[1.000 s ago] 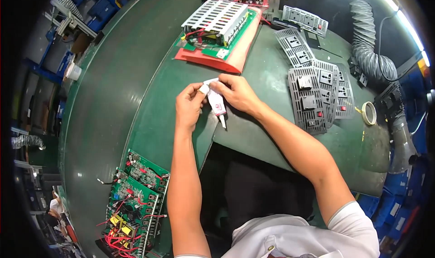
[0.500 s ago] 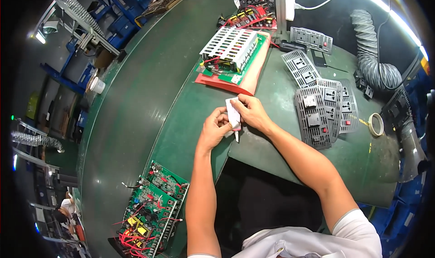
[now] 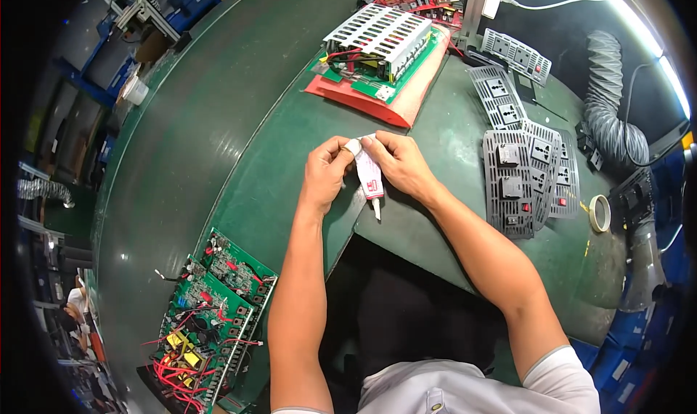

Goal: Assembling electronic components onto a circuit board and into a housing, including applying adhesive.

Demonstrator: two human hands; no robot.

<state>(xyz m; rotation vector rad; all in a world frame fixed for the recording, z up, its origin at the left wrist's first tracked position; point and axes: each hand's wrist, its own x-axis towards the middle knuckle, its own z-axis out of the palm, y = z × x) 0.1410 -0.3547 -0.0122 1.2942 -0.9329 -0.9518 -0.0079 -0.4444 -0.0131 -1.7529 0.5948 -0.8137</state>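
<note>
A white squeeze tube (image 3: 369, 178) with red print hangs nozzle down between my hands, above the green tabletop. My left hand (image 3: 327, 171) pinches its upper flat end between thumb and fingers. On the same end, from the other side, my right hand (image 3: 399, 164) is closed with its thumb on top. The tube's end looks folded or bent where the fingers meet. Beyond the hands, a circuit board under a slotted metal cover (image 3: 377, 38) rests on a red-orange sheet (image 3: 363, 106).
At the lower left lie green circuit boards (image 3: 218, 298) with red wires. Several grey slotted socket panels (image 3: 501, 181) overlap on the right, near a tape roll (image 3: 600, 213). A grey flexible duct (image 3: 610, 87) stands behind them. More red boards (image 3: 414, 0) are piled at the back.
Both hands have shifted to the tube's upper end, uncovering its printed lower body and nozzle. The whole view has also shifted slightly.
</note>
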